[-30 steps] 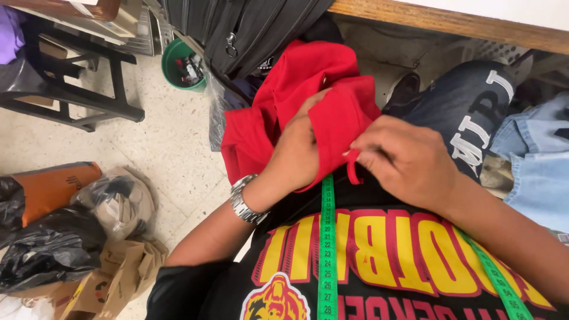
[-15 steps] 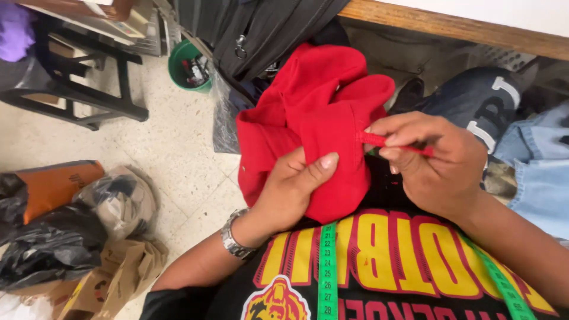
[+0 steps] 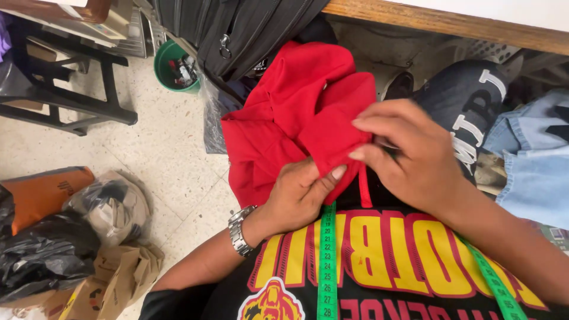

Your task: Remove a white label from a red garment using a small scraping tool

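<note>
Here, a red garment lay bunched in our lap, at the picture's centre. We judged we were mid-fold, next needing to flatten the flap. Our left hand, at six o'clock of it, pinched a fold, thumb on top. Our right hand, at three o'clock, pressed curled, close-set fingers onto its edge.

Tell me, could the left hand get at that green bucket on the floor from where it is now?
Probably not without leaning. The left hand is gripping the red garment on the lap, and the green bucket sits well beyond it, partly tucked under a hanging black bag.
</note>
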